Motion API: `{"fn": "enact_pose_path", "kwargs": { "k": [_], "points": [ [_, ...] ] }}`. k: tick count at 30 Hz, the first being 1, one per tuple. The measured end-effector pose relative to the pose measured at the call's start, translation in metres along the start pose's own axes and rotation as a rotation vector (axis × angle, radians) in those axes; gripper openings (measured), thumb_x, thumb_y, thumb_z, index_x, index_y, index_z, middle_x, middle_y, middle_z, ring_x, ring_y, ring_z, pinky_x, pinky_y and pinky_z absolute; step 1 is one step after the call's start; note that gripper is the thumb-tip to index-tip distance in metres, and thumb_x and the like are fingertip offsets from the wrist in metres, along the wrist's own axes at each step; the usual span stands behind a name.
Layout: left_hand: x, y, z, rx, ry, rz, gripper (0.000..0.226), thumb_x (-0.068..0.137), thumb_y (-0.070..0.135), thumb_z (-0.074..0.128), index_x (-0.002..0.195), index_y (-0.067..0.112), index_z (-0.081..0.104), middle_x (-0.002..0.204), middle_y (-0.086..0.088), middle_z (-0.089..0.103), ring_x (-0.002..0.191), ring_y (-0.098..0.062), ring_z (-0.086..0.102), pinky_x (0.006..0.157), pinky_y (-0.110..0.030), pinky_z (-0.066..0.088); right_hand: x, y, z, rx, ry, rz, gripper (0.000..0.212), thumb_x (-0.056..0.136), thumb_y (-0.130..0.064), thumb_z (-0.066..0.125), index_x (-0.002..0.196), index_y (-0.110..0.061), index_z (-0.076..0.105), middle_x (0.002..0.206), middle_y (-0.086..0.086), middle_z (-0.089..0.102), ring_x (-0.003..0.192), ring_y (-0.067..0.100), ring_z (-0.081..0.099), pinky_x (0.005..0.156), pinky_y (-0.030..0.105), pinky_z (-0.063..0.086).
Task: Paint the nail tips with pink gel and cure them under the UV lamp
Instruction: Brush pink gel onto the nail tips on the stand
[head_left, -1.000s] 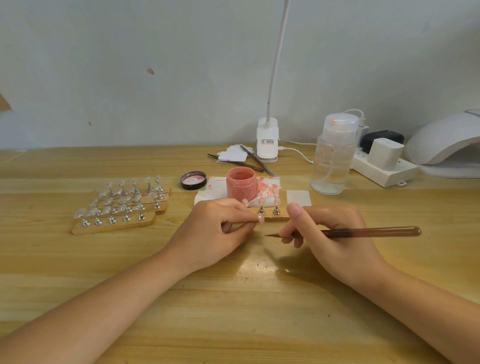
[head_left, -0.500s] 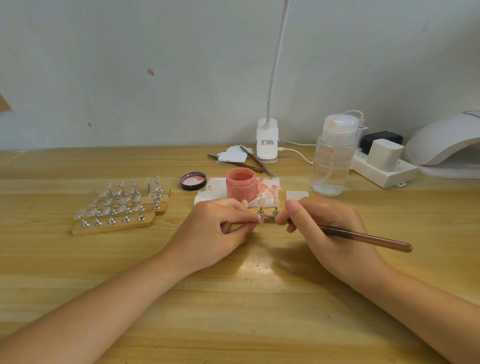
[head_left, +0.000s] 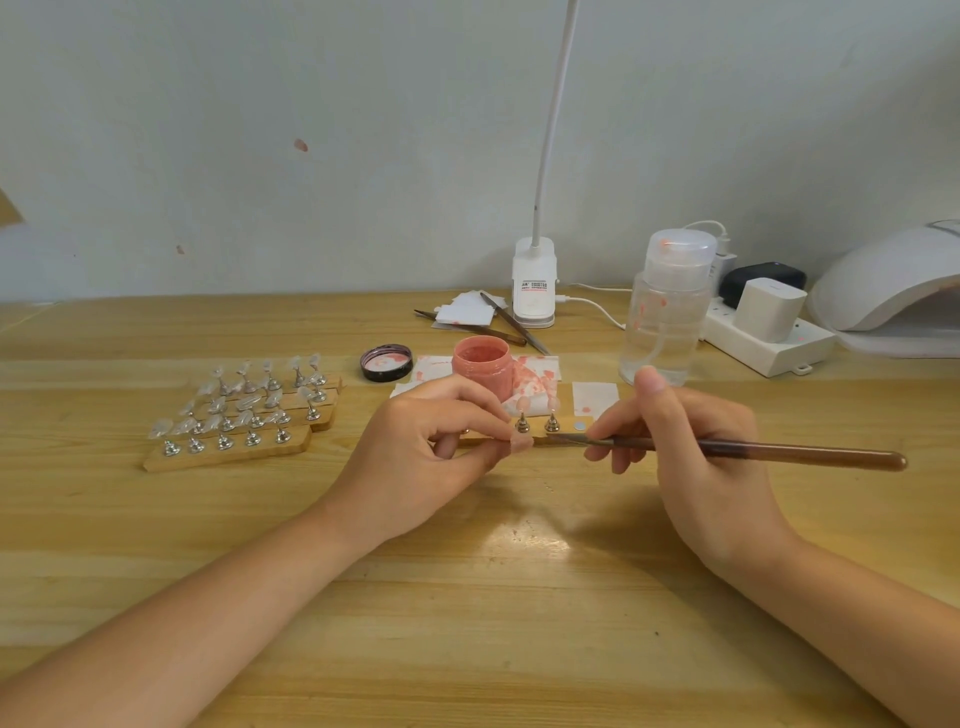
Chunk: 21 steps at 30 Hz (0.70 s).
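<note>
left hand (head_left: 441, 441): bare, no rings | right hand (head_left: 711, 467): bare, short unpainted thumbnail | both forearms: uncovered, no sleeves showed

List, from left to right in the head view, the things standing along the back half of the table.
Wooden racks of clear nail tips → black jar lid → pink gel jar → clear pump bottle → white power strip → UV lamp.

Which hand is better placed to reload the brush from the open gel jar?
Right hand: it grips the long brown brush. Left hand pinches a nail tip, beside the pink jar.
</note>
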<state>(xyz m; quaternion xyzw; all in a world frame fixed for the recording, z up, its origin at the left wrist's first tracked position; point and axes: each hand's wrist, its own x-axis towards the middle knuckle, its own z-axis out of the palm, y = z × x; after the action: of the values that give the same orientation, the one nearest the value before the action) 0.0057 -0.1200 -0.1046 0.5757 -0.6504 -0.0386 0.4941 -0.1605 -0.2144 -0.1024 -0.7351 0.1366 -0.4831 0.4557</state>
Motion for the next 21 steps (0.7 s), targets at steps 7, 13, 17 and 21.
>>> {"fn": "enact_pose_path", "kwargs": {
  "k": [7,13,17,21],
  "points": [
    [-0.0008,-0.0041,0.0005,-0.076,-0.023,-0.016,0.003,0.072,0.025,0.071,0.072,0.022,0.070,0.081,0.003,0.067,0.043,-0.006,0.032,0.045,-0.014,0.030,-0.0017,0.0016,0.0012,-0.130,-0.063,-0.099,0.039,0.091,-0.035,0.037,0.070,-0.020,0.067,0.063,-0.002,0.065,0.057,0.007,0.058,0.056,0.013,0.043],
    [-0.0004,-0.0082,0.0007,-0.072,-0.033,-0.021,0.022,0.071,0.013,0.072,0.071,0.035,0.068,0.078,0.008,0.063,0.044,-0.005,0.032,0.047,-0.011,0.029,-0.0025,0.0002,0.0024,-0.243,-0.159,-0.139,0.044,0.090,-0.035,0.038,0.072,-0.013,0.072,0.063,-0.015,0.061,0.061,0.002,0.060,0.057,0.010,0.043],
    [-0.0007,-0.0099,-0.0004,-0.062,-0.045,-0.029,0.026,0.072,0.009,0.074,0.071,0.035,0.069,0.082,0.007,0.063,0.043,-0.008,0.032,0.047,-0.010,0.028,-0.0044,-0.0007,0.0015,-0.127,-0.163,-0.077,0.044,0.088,-0.038,0.038,0.067,-0.016,0.070,0.061,-0.002,0.066,0.057,0.005,0.060,0.055,0.019,0.048],
    [0.0000,-0.0095,0.0004,-0.038,-0.029,-0.035,0.025,0.072,0.008,0.075,0.073,0.031,0.068,0.078,0.010,0.062,0.041,-0.009,0.031,0.050,-0.006,0.028,-0.0020,-0.0020,0.0021,-0.174,-0.111,-0.105,0.045,0.089,-0.038,0.037,0.072,-0.015,0.070,0.063,-0.009,0.065,0.061,0.006,0.060,0.057,0.014,0.045]
  ]
}}
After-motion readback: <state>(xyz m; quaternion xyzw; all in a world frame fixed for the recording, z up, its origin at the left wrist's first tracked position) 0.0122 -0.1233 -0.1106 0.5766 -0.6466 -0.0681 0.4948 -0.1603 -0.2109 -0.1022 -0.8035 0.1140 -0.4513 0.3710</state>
